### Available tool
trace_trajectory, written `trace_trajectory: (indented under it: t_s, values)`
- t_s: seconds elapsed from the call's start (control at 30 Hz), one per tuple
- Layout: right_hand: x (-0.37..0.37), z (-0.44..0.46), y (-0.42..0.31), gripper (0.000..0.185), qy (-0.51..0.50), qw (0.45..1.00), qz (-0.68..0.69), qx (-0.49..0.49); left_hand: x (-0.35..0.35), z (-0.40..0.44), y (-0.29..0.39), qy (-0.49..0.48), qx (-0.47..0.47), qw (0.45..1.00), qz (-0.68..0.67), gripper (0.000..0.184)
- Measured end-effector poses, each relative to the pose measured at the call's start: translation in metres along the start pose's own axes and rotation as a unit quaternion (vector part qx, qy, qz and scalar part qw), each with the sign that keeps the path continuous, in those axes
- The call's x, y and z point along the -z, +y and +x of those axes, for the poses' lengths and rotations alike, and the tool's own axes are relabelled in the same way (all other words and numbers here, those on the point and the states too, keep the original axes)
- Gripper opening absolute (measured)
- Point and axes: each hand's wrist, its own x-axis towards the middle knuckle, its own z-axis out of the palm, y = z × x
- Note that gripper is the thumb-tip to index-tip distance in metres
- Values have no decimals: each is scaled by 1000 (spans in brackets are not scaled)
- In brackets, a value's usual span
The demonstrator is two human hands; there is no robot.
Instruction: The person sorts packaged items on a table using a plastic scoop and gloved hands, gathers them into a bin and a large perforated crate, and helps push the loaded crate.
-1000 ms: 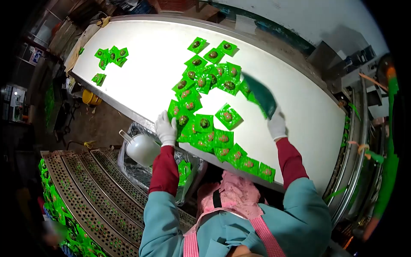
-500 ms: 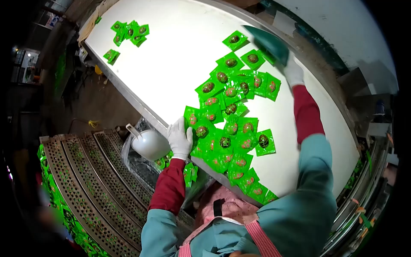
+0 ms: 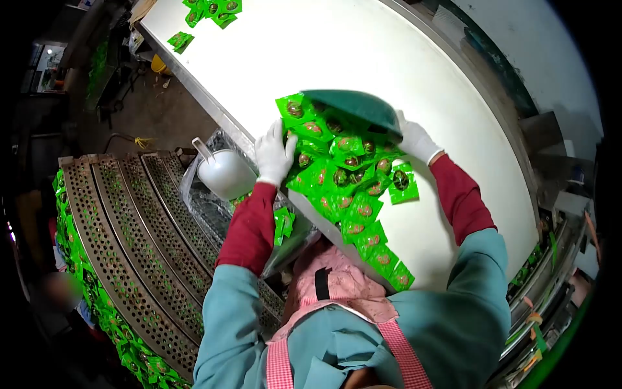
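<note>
My right hand (image 3: 418,140), in a white glove, is closed on the end of a dark green curved plastic scoop (image 3: 363,111). The scoop's edge lies against the far side of a pile of bright green sealed packets (image 3: 343,175), each with a dark round lump showing inside. At the table's near edge, my left hand (image 3: 275,152), also gloved, rests beside the pile with fingers stretched out and touching packets. Some packets under the scoop are hidden.
The packets lie on a white table (image 3: 259,58) with a metal rim. More packets (image 3: 214,8) sit at its far left. Below the edge, a white plastic scoop (image 3: 227,174) lies in a dark bag (image 3: 214,220). Perforated metal steps (image 3: 123,227) stand at left; a person (image 3: 65,292) is beyond.
My right hand has swept the green scoop from the table's far side towards me, bunching the packets closer to my left hand. My left hand stays by the edge.
</note>
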Motion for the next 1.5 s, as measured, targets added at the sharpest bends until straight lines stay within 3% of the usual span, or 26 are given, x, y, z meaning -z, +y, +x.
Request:
trace_trajectory:
  t_s: [0.07,0.13,0.2,0.27,0.37,0.4,0.47,0.53,0.6,0.63,0.73,0.8,0.87,0.93,0.97,1.0,1.07,1.13,1.2,1.33,1.43,1.5]
  values:
    - [-1,-40,-33,50,3,999,-49,13,-19,20,-10,26,22,986,-163,55]
    - [-12,-74,-52,58,23,994,-108,-17,-65,37,-32,-20,79,930,-358,51]
    - [-22,-109,-60,65,56,986,-151,-31,-68,28,-24,-42,89,940,-327,49]
    - [-31,-144,-52,65,91,985,-145,-5,-72,8,-20,-14,-49,960,-275,50]
    - [-30,-202,-61,69,54,989,-114,-75,-55,-13,4,-40,-68,974,-213,48]
    - [-31,-226,-49,55,111,992,-40,-54,-44,-15,16,-55,-92,978,-176,47]
    - [-25,-269,-40,26,143,946,218,-191,-43,-20,19,-56,-106,976,-180,48]
    - [3,-314,-34,26,106,852,354,-370,-44,-21,19,-30,-124,978,-167,50]
    - [32,-363,-27,33,62,840,346,-413,-40,-22,22,-44,-122,978,-166,51]
    - [44,-390,-18,34,-14,814,347,-465,-41,-22,22,-40,-122,979,-156,50]
    - [55,-452,-9,33,-189,690,355,-602,-40,-22,24,-36,-118,983,-137,53]
    - [33,-475,-8,27,-255,632,417,-601,-42,-22,24,-32,-120,985,-121,54]
    - [12,-457,-27,23,-283,646,433,-562,-41,-26,26,-35,-113,986,-119,55]
    - [-1,-403,-58,30,-249,642,492,-533,-43,-24,32,-23,-95,987,-131,58]
    - [-15,-373,-66,36,-260,701,439,-498,-47,-25,36,-20,-93,988,-122,59]
    - [-65,-357,-45,41,-264,646,527,-485,-50,-26,39,-17,-91,989,-111,61]
    - [-65,-286,-77,34,-240,711,538,-383,-53,-29,54,-23,-81,993,-84,60]
    - [-73,-234,-87,20,-207,637,621,-407,-42,-23,68,-75,-85,989,-98,61]
    - [-64,-202,-82,21,-229,650,597,-410,-48,-6,66,-72,-99,986,-115,62]
    - [-64,-178,-105,27,-178,607,667,-394,-27,6,92,-109,-125,981,-101,55]
    - [-88,-183,-105,25,-157,618,682,-357,-25,-10,105,-57,-191,979,-38,55]
    - [-90,-184,-108,23,-137,632,678,-349,-26,-28,117,-50,-184,981,-37,52]
